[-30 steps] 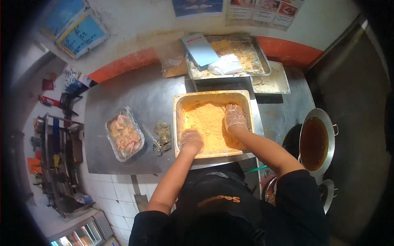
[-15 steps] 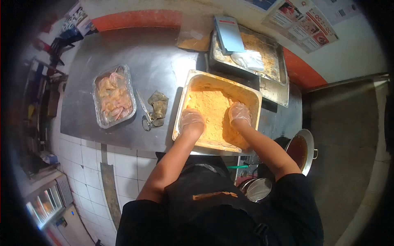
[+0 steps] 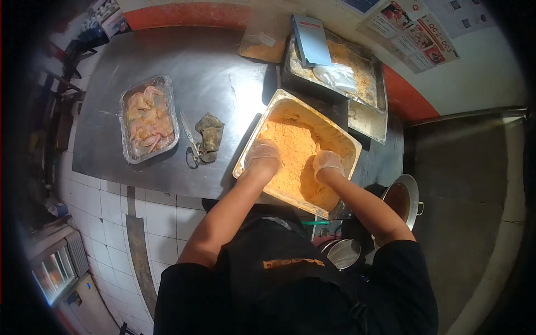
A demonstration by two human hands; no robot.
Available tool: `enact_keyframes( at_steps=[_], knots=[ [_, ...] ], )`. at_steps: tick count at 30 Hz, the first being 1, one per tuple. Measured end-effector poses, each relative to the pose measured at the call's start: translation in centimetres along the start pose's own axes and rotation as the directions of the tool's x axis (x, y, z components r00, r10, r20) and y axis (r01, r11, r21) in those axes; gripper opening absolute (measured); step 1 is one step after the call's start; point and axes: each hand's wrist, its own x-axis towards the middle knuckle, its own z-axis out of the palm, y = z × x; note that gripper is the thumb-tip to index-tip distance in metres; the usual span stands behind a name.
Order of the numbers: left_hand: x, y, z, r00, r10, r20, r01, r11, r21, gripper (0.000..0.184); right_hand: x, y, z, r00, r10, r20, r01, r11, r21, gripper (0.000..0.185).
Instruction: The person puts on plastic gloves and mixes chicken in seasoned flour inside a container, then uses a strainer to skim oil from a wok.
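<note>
A rectangular tub (image 3: pixel 350 146) holds orange-yellow powder (image 3: pixel 293 148) and stands turned at an angle at the table's front edge. My left hand (image 3: pixel 262 156), in a clear plastic glove, is at the tub's left side, its fingers sunk in the powder or hidden by the hand's back. On the right side of the powder lies my right hand (image 3: pixel 328 164), also gloved, with its fingertips buried. What either hand holds cannot be seen. To the left, a foil tray (image 3: pixel 124 120) of raw chicken pieces (image 3: pixel 149 120) rests on the metal table (image 3: pixel 195 58).
Scissors (image 3: pixel 191 142) and a dark crumpled cloth (image 3: pixel 210 137) lie between tray and tub. Behind the tub, a large pan (image 3: pixel 365 84) carries a blue box (image 3: pixel 311 42) and a white plastic bag (image 3: pixel 336 77). A pot of dark liquid (image 3: pixel 412 198) and a strainer (image 3: pixel 343 254) are lower right.
The tub has turned clockwise, its front right corner now nearer my body. Both hands stay in the powder, and my right hand sits lower. The camera view has also shifted.
</note>
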Motion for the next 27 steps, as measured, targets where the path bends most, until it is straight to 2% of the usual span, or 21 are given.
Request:
enact_keyframes(
  at_steps=[3,6,8,10,14,21,27],
  knots=[
    [0.7,-0.2,1.0,0.999,-0.031,-0.034,0.032,0.999,0.034,0.043,-0.6,-0.2,-0.1,1.000,-0.021,-0.005,0.021,1.000,-0.010,0.022],
    [0.6,-0.2,1.6,0.994,-0.086,-0.066,0.084,0.996,-0.031,0.040,-0.7,-0.2,0.6,0.999,-0.042,0.010,0.042,0.999,0.009,0.023],
    [0.9,-0.4,2.3,0.980,-0.045,-0.194,0.053,0.998,0.034,0.034,-0.6,-0.2,1.1,0.999,-0.027,0.024,0.026,0.999,0.025,0.025],
    [1.4,-0.6,2.5,0.985,-0.058,-0.163,0.063,0.998,0.021,0.030,-1.2,-0.3,1.5,0.991,-0.125,-0.037,0.124,0.992,-0.038,0.022],
    [1.9,-0.6,2.6,0.987,-0.084,-0.135,0.084,0.996,-0.006,0.024,-1.8,-0.6,1.5,0.991,-0.130,-0.030,0.129,0.990,-0.052,0.021],
    [1.5,-0.4,2.1,0.987,-0.121,-0.106,0.114,0.991,-0.065,0.023,-2.0,-0.2,0.8,0.986,-0.152,0.067,0.154,0.988,-0.026,0.021],
    [1.7,-0.9,2.7,0.986,-0.038,-0.164,0.033,0.999,-0.034,0.023,-2.6,-0.8,1.5,0.977,-0.170,0.127,0.178,0.983,-0.052,0.020]
  ],
)
